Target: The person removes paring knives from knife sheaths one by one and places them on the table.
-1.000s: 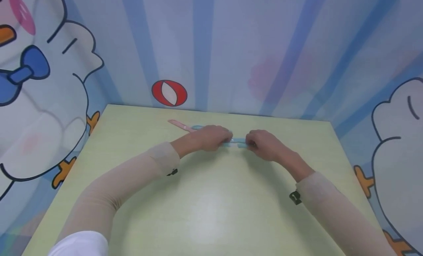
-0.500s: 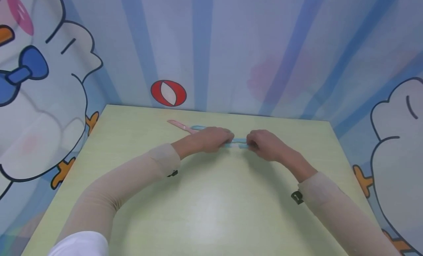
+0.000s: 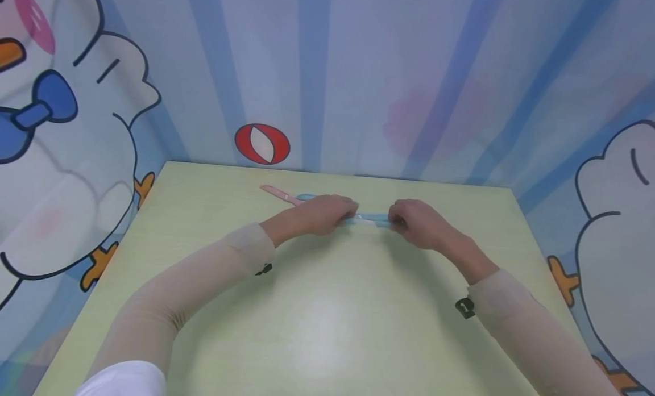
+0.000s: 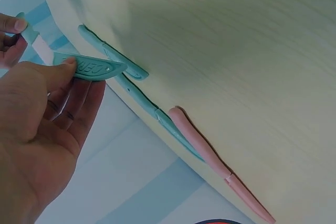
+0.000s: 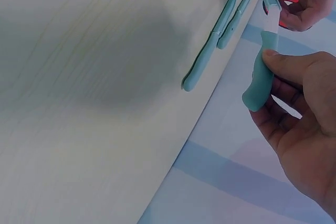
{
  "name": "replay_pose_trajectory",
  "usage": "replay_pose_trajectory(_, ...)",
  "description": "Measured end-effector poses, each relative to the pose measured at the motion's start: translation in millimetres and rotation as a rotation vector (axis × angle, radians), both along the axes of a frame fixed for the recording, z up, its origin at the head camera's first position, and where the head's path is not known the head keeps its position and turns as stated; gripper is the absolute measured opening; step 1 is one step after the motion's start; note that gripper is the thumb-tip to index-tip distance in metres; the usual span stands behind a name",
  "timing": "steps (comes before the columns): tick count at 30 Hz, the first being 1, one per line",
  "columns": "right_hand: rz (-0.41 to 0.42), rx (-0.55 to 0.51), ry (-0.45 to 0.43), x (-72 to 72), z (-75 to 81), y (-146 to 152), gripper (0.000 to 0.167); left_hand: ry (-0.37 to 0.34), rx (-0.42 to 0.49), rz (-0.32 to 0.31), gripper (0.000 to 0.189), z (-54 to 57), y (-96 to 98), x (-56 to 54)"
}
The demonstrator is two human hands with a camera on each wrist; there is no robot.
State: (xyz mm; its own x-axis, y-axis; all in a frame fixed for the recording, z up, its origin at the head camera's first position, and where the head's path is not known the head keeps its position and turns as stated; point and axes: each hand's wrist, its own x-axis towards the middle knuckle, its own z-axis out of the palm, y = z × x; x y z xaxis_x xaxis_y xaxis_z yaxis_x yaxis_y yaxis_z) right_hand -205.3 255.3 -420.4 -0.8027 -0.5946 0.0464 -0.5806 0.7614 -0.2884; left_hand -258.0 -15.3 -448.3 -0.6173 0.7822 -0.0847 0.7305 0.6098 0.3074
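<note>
Left wrist view: raised letters run along the smooth, curved teal sheath (image 4: pixel 90 69), though I cannot read the whole word with certainty. My left hand (image 4: pixel 44 119) pinches that sheath, thumb on one face, fingers behind. A strip of flat white blade (image 4: pixel 43 51) shows bare at its mouth. On the table (image 4: pixel 247 72), pale with a faint wood grain, lie a teal knife (image 4: pixel 126 64), a second teal knife (image 4: pixel 139 98) near it, and a slim pink knife (image 4: pixel 202 148) just beside the second.

Right wrist view: my right hand (image 5: pixel 315 129) pinches the plain teal handle (image 5: pixel 258 80), rounded and bowed towards its butt, thumb laid along one side and fingers beneath. The white blade spans the gap between handle and sheath.

Head view: the held knife (image 3: pixel 376 217) stretches sideways between my two hands, over the far part of the table. Both arms wear beige sleeves (image 3: pixel 204 276); a black tab (image 3: pixel 464 308) at the right cuff bears a pale mark too small to read. Behind the table rises a blue-striped backdrop (image 3: pixel 368 72), printed with rounded white cartoon figures (image 3: pixel 66 197) and a red-and-white ball (image 3: pixel 262 144).
</note>
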Motion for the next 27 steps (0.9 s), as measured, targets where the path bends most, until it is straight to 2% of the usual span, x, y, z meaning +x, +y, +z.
replay_pose_trajectory(11, -0.019, -0.031, 0.021, 1.7, 4.5, 8.0, 0.006, -0.015, 0.089, 0.000, 0.010, 1.2, -1.2, -0.9)
replay_pose_trajectory(19, -0.058, -0.074, -0.024, 5.1, 3.4, 14.3, 0.003, -0.101, 0.186, 0.032, 0.008, -4.2, -11.6, -6.6)
replay_pose_trajectory(27, -0.126, -0.193, -0.090, 6.9, -1.3, 21.9, 0.005, -0.191, 0.268, 0.058, 0.015, -9.9, -18.7, -10.7)
